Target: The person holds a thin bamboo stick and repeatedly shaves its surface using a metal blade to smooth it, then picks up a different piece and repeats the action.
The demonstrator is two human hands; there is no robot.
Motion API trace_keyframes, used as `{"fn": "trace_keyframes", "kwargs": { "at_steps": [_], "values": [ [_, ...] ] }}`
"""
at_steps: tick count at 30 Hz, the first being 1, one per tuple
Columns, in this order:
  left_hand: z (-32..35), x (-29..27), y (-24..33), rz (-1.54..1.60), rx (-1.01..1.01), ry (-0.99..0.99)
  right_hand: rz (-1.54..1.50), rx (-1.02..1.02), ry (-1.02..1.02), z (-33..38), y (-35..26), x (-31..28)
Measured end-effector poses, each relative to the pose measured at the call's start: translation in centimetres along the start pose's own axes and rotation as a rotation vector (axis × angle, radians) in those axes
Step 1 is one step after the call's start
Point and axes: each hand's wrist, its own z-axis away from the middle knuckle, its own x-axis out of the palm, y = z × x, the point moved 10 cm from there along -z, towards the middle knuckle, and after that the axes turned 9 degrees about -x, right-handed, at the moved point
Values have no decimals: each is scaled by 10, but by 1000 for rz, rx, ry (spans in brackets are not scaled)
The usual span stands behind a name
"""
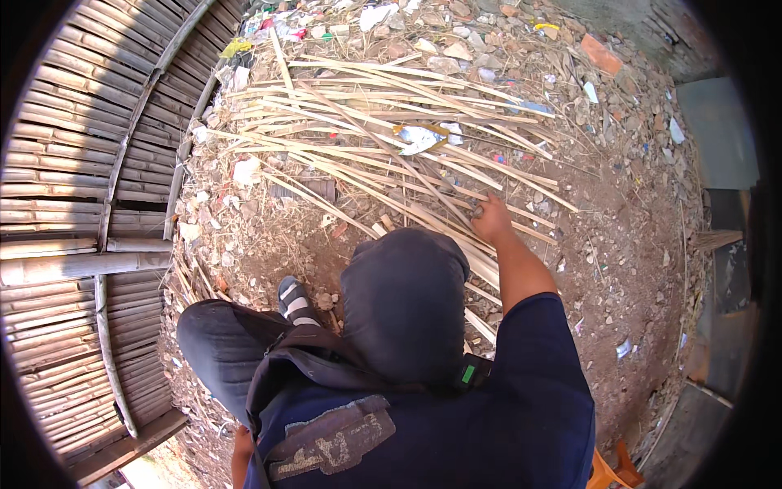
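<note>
My right hand [491, 218] reaches forward over a pile of split bamboo strips [358, 155] on the ground. Its fingers are closed at the near end of a darker brown bamboo strip [391, 148], which slants across the paler ones to the far left. Part of the grip is hidden by the hand itself. Of my left arm [242, 456], just a patch of skin shows beside my hip at the lower edge, and the left hand is out of sight. More strips pass beneath my raised knee [405, 306].
A bamboo slat wall [73, 187] stands along the left. Rubble and litter cover the ground, with a crumpled white wrapper [422, 138] on the strips and a red brick [601, 55] at the far right. Dark panels [721, 138] edge the right; orange plastic [611, 471] shows behind me.
</note>
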Motion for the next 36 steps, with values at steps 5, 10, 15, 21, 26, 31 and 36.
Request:
{"fn": "trace_keyframes", "kwargs": {
  "at_steps": [5,10,15,21,26,31,36],
  "values": [
    [15,0,-17,76,-67,54,6,58,-114,-8,-6,-7],
    [38,39,59,169,-138,133,63,179,-150,20,24,-19],
    [11,44,43,138,98,76,92,70,-216,46,12,-13],
    [54,59,107,-16,23,32,-93,176,-219,95,34,19],
    [89,71,133,-56,-10,17,-58,173,-271,105,28,16],
    [50,86,89,-34,-68,-28,-34,162,-351,118,16,13],
    [41,87,82,68,-105,-66,-159,162,-358,142,1,-25]
  ]
}}
